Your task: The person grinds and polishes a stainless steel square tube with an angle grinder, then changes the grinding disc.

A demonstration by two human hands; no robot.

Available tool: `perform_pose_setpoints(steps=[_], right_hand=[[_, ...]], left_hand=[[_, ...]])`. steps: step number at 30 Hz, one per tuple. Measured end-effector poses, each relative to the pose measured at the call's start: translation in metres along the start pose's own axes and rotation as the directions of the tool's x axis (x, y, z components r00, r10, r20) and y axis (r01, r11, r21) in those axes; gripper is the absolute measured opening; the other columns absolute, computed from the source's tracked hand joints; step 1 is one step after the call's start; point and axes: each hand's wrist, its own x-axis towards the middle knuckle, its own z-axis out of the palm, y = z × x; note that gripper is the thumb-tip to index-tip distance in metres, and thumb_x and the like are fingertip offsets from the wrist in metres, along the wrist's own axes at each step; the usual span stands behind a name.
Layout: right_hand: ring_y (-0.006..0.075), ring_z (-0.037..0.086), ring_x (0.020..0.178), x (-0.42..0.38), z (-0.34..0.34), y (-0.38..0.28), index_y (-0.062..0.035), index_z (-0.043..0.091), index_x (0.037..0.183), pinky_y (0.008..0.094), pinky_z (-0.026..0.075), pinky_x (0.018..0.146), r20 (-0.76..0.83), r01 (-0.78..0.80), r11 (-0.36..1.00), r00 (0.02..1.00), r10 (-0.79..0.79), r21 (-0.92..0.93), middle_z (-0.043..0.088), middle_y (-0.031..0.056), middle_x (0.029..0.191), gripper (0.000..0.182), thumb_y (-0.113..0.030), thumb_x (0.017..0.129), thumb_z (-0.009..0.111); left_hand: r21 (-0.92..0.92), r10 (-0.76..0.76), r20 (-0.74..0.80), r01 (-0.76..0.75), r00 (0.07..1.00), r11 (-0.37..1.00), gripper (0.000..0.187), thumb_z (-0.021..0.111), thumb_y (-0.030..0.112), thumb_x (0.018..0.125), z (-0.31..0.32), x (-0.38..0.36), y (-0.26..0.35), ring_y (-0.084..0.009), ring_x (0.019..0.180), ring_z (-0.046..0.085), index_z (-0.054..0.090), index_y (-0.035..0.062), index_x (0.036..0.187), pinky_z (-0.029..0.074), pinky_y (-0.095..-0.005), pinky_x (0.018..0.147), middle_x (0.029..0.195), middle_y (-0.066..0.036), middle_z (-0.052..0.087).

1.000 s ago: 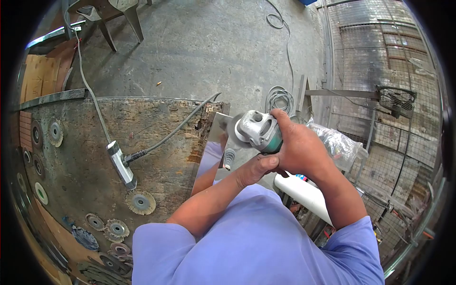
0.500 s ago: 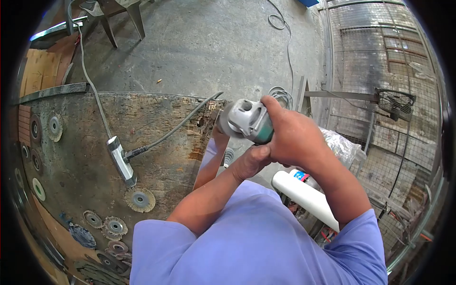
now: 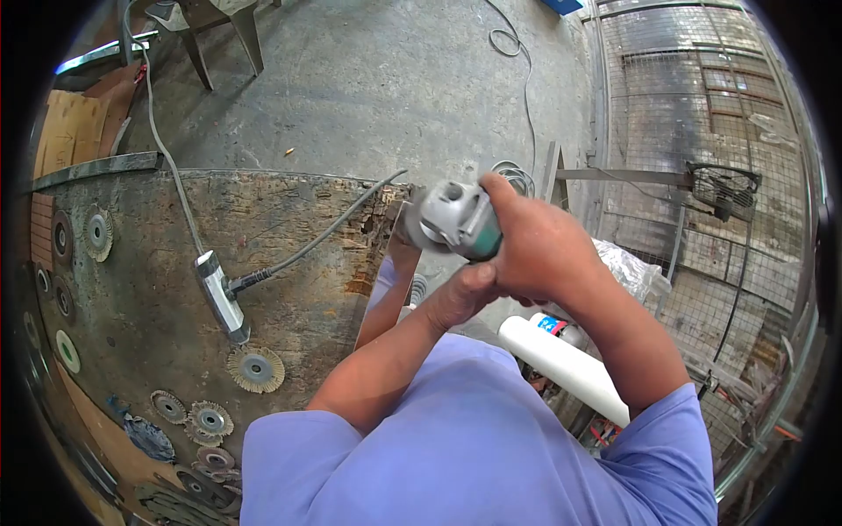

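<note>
My right hand (image 3: 545,250) is wrapped round the green body of an angle grinder (image 3: 452,215), its thumb along the grey gear head. Close below it, my left hand (image 3: 465,296) is closed against the underside of the grinder; its fingers are mostly hidden. The grinder's disc (image 3: 414,219) looks blurred, facing a shiny metal piece (image 3: 383,291) at the bench edge. That polished surface mirrors my arm and shirt.
Several flap and grinding discs (image 3: 256,368) lie on the worn wooden bench (image 3: 289,219), beside a power strip (image 3: 223,296) with a plugged-in cable. A white roll (image 3: 561,364) and clear plastic wrap (image 3: 630,267) are at right. A fan (image 3: 724,188) stands near the mesh wall; a chair (image 3: 197,35) is behind.
The whole view has shifted slightly. Both hands keep their hold on the grinder, which stays at about the same spot by the metal piece.
</note>
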Motion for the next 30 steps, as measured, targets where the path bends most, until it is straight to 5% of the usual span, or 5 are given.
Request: perform_pose_setpoints(steps=[6, 9, 14, 27, 30], right_hand=[[0.044, 0.07, 0.091, 0.001, 0.004, 0.0, -0.0039, 0.044, 0.141, 0.0506, 0.055, 0.08, -0.057, 0.023, 1.0, 0.998, -0.023, -0.007, 0.071, 0.026, 0.092, 0.086, -0.021, 0.063, 0.077], [0.044, 0.069, 0.096, 0.006, 0.0, -0.006, -0.0037, 0.045, 0.138, 0.0508, 0.055, 0.083, -0.054, 0.07, 0.997, 0.996, -0.072, -0.038, 0.071, 0.0252, 0.099, 0.082, -0.027, 0.068, 0.08], [0.0445, 0.069, 0.099, -0.005, -0.002, 0.0, -0.0049, 0.043, 0.137, 0.0514, 0.055, 0.084, 0.04, -0.041, 0.998, 0.998, 0.043, -0.051, 0.071, 0.0243, 0.102, 0.081, -0.03, 0.071, 0.082], [0.044, 0.069, 0.095, -0.002, 0.0, -0.002, -0.0037, 0.044, 0.137, 0.0514, 0.055, 0.081, -0.01, -0.004, 0.998, 1.0, 0.004, -0.062, 0.07, 0.0254, 0.097, 0.082, -0.026, 0.067, 0.08], [0.0419, 0.069, 0.101, 0.002, -0.008, -0.016, -0.003, 0.044, 0.138, 0.0504, 0.055, 0.084, 0.024, 0.024, 0.995, 0.999, -0.022, -0.094, 0.071, 0.0231, 0.103, 0.081, -0.032, 0.072, 0.082]], left_hand=[[0.009, 0.002, 0.047, -0.003, 0.999, 1.0, 0.093, 0.063, 0.077, 0.074, -0.006, 0.004, -0.003, -0.0261, 0.107, 0.066, 0.059, 0.0013, 0.129, 0.049, -0.0391, 0.093, 0.113, -0.014, 0.068], [0.013, -0.002, 0.036, 0.001, 0.999, 1.0, 0.104, 0.065, 0.078, 0.072, -0.006, 0.0, 0.012, -0.0234, 0.119, 0.057, 0.044, 0.0081, 0.146, 0.046, -0.0408, 0.097, 0.135, -0.01, 0.056], [-0.027, -0.035, 0.05, 0.037, 0.998, 0.999, 0.09, 0.062, 0.074, 0.075, 0.002, 0.003, -0.008, -0.0265, 0.107, 0.067, 0.058, 0.0033, 0.131, 0.05, -0.0386, 0.093, 0.115, -0.013, 0.067], [-0.049, -0.023, 0.073, 0.027, 0.997, 0.998, 0.093, 0.066, 0.075, 0.074, -0.004, 0.006, -0.009, -0.026, 0.1, 0.067, 0.056, 0.0025, 0.131, 0.051, -0.0408, 0.093, 0.115, -0.013, 0.066], [-0.073, 0.011, 0.057, -0.007, 0.998, 0.997, 0.1, 0.071, 0.074, 0.07, -0.001, 0.003, 0.008, -0.0251, 0.115, 0.06, 0.048, 0.0073, 0.141, 0.049, -0.0431, 0.097, 0.131, -0.011, 0.057]])
